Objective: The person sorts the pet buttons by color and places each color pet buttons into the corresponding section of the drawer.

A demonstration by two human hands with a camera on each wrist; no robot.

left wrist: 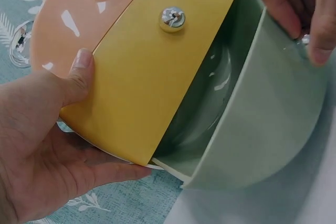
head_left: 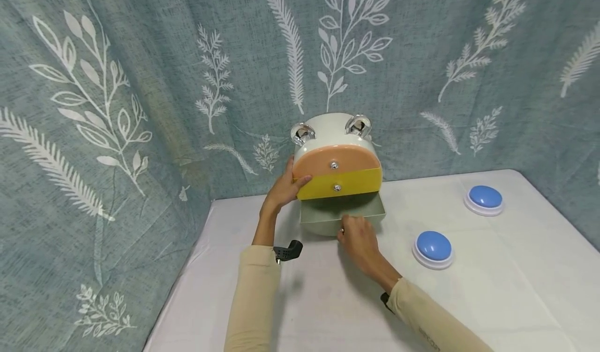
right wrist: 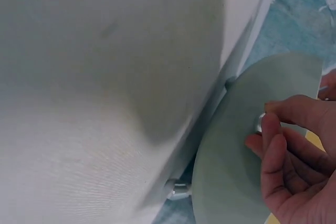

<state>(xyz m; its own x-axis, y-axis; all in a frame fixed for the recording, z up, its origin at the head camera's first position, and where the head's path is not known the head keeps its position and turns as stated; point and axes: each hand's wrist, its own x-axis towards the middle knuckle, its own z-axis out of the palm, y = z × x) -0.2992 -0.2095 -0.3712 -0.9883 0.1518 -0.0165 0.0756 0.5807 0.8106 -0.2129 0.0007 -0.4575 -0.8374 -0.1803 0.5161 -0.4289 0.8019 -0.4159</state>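
A small rounded drawer cabinet (head_left: 323,127) with a white shell and two silver ear-like rings stands at the back of the table. Its peach top drawer (head_left: 311,160) and yellow middle drawer (head_left: 362,180) are closed. The pale green bottom drawer (left wrist: 257,108) is pulled out, and the visible part of its inside holds nothing. My left hand (head_left: 283,188) grips the cabinet's left side, thumb on the front and fingers along the side. With thumb and fingertips, my right hand (head_left: 361,242) pinches the green drawer's silver knob (right wrist: 260,123).
Two blue push buttons on white bases lie to the right: the nearer button (head_left: 433,246) and the farther button (head_left: 485,197). A patterned teal curtain (head_left: 412,71) hangs behind and left of the white-covered table (head_left: 506,279). Silver feet (right wrist: 178,190) show under the cabinet.
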